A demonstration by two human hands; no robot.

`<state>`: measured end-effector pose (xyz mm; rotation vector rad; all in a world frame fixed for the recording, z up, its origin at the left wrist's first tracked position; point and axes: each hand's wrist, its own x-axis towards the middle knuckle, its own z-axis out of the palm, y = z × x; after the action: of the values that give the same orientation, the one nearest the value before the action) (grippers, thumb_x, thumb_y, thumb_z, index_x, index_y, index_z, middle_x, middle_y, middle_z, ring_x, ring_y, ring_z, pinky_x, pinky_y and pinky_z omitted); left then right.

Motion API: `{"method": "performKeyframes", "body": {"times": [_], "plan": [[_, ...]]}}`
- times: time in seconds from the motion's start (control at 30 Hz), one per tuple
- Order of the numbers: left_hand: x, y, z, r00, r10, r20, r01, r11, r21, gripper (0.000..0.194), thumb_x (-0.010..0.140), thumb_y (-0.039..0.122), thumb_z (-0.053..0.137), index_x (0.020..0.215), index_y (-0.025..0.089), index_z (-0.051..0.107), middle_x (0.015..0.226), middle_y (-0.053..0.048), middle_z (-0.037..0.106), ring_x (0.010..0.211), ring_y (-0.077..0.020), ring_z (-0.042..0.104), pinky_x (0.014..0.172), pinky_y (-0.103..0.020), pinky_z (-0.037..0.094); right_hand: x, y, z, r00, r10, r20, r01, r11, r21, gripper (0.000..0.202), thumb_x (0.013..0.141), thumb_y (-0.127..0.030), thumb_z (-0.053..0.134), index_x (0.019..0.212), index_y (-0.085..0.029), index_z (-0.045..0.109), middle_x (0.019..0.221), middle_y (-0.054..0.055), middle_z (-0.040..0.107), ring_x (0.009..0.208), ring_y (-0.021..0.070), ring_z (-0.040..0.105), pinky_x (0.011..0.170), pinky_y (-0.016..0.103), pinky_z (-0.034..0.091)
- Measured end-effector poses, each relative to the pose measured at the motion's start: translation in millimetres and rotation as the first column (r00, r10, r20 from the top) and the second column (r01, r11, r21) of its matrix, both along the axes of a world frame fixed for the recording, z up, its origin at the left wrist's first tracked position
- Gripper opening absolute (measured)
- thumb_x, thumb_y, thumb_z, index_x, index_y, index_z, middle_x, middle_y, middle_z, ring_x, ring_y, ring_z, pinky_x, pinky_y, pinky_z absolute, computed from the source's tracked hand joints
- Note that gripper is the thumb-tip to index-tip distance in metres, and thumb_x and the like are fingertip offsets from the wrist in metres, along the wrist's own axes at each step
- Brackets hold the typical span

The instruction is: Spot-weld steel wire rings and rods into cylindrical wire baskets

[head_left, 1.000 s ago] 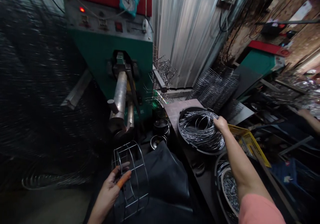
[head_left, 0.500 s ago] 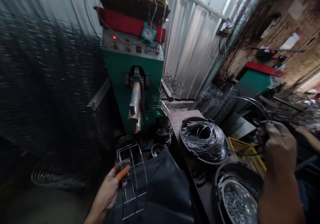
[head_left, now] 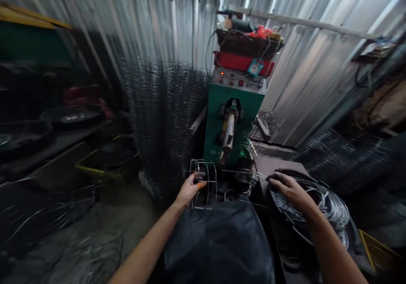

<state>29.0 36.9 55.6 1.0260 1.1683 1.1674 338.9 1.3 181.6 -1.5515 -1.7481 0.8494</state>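
A wire frame [head_left: 207,181] with curved bars hangs over the dark apron, and my left hand [head_left: 190,189] is closed on its left side; an orange cover is on one finger. My right hand [head_left: 287,187] pinches thin wires [head_left: 260,175] whose ends point left, in front of the green machine [head_left: 215,119]. The machine's metal arm [head_left: 229,134] juts out above and between both hands. Under my right forearm lies a round black tray [head_left: 355,220] with coiled wire hoops [head_left: 334,206].
Stacked wire frames [head_left: 158,110] stand left of the machine. A yellow crate [head_left: 104,173] is on the floor at left, another yellow crate [head_left: 377,250] at lower right. Small bowls lie below the machine. The dark apron [head_left: 218,241] covers my lap.
My right hand has come from the far right toward the machine, bringing wires. The view has turned left. My left hand still holds the wire frame.
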Motion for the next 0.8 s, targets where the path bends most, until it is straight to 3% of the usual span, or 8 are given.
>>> {"method": "performKeyframes", "body": {"times": [0.1,0.23,0.33,0.47,0.57,0.63,0.7,0.8], "plan": [[1.4,0.5,-6.3,0.999,0.043,-0.024,-0.042,0.999,0.026,0.041,0.06,0.027,0.07,0.1,0.02,0.062,0.095,-0.006,0.056,0.067,-0.0101,0.051,0.047,-0.016,0.036,-9.9,6.1,-23.8,0.965,0.161,0.205,-0.169,0.985,0.022,0.036,0.073,-0.049,0.054,0.091,-0.019,0.064,0.081,0.005,0.068,0.076,0.0215,0.062,0.068,0.03,0.05],[1.3,4.4,-18.2,1.0,0.017,-0.025,-0.016,0.999,0.036,0.042,0.062,0.025,0.069,0.103,0.021,0.062,0.095,-0.005,0.056,0.064,-0.0094,0.05,0.045,-0.016,0.037,-26.0,25.3,-50.0,0.899,0.275,0.34,-0.297,0.955,0.013,0.035,0.076,-0.049,0.05,0.093,-0.022,0.065,0.086,0.005,0.07,0.08,0.0232,0.065,0.071,0.03,0.052],[-3.0,2.4,-21.2,0.999,0.036,-0.013,-0.036,0.999,0.016,0.042,0.065,0.026,0.067,0.106,0.021,0.06,0.093,-0.003,0.053,0.06,-0.0071,0.048,0.043,-0.015,0.035,-40.7,30.6,-54.9,0.859,0.347,0.377,-0.385,0.923,0.029,0.034,0.078,-0.049,0.046,0.087,-0.022,0.064,0.085,0.005,0.07,0.079,0.0225,0.066,0.07,0.028,0.052],[-7.1,-4.5,-17.4,0.998,0.066,0.015,-0.065,0.997,-0.044,0.041,0.067,0.024,0.065,0.107,0.021,0.058,0.096,-0.003,0.051,0.059,-0.0061,0.05,0.04,-0.015,0.032,-63.8,18.3,-52.5,0.761,0.455,0.463,-0.474,0.877,-0.082,0.035,0.085,-0.045,0.04,0.104,-0.024,0.061,0.083,0.004,0.07,0.076,0.0213,0.066,0.065,0.026,0.05],[-9.3,-4.8,-17.1,0.998,0.053,0.031,-0.051,0.997,-0.061,0.042,0.066,0.026,0.066,0.108,0.021,0.057,0.097,-0.004,0.05,0.058,-0.0057,0.051,0.04,-0.015,0.032,-74.9,16.2,-51.1,0.705,0.425,0.567,-0.449,0.887,-0.107,0.036,0.087,-0.04,0.035,0.111,-0.026,0.059,0.079,0.003,0.07,0.073,0.0217,0.067,0.061,0.027,0.048],[-11.6,-2.5,-18.0,0.998,0.049,0.048,-0.046,0.997,-0.058,0.044,0.066,0.028,0.067,0.108,0.022,0.057,0.098,-0.003,0.05,0.058,-0.0056,0.051,0.04,-0.015,0.032,-69.9,24.8,-46.8,0.713,0.38,0.589,-0.414,0.907,-0.085,0.034,0.086,-0.038,0.036,0.107,-0.026,0.061,0.08,0.003,0.07,0.072,0.0212,0.066,0.061,0.026,0.047],[-15.0,2.1,-17.6,0.996,0.045,0.079,-0.042,0.998,-0.04,0.044,0.065,0.03,0.067,0.108,0.022,0.057,0.097,-0.003,0.05,0.058,-0.0056,0.051,0.039,-0.015,0.032,-53.6,39.5,-38.8,0.785,0.293,0.546,-0.344,0.939,-0.01,0.031,0.083,-0.038,0.04,0.099,-0.025,0.064,0.081,0.004,0.07,0.073,0.0203,0.065,0.062,0.026,0.047],[-19.0,13.6,-12.3,0.988,0.041,0.148,-0.038,0.999,-0.026,0.044,0.065,0.032,0.068,0.106,0.023,0.057,0.091,-0.001,0.051,0.057,-0.0051,0.05,0.039,-0.015,0.03,-20.5,61.5,-26.9,0.922,0.06,0.382,-0.125,0.981,0.149,0.029,0.076,-0.041,0.047,0.085,-0.021,0.066,0.078,0.004,0.069,0.075,0.0204,0.063,0.068,0.027,0.047]]}}
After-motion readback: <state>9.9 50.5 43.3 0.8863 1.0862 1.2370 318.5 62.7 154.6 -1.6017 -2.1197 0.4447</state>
